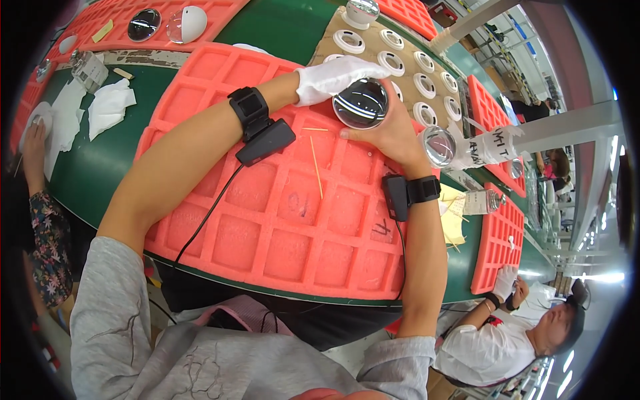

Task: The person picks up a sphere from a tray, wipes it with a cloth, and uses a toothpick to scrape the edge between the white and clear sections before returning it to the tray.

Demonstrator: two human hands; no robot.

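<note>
We're watching the right hand wrapping its bare fingers around a shiny dark dome, the thumb bracing low on the left and the others curving round the right side, opened about as wide as the dome. The left hand, gloved in white, is lying along the dome's upper edge; we're seeing contact there, but we can't be sure how firmly those fingers are gripping. We're guessing the glove is keeping skin marks off the gloss, and the two-sided hold is steadying a slippery curve.

The dome is sitting between both hands, over the far part of the pink foam tray, whose cells are probably there for cradling round pieces. Thin sticks are lying across it. We're finding open room toward us, between the forearms, though a black cable is trailing through on the left.

Room is tightening outward: a clear dome is sitting just beside the right wrist, and white rings are lining the brown board beyond. The tray's near edge is running close along the edge of the green worktop.
</note>
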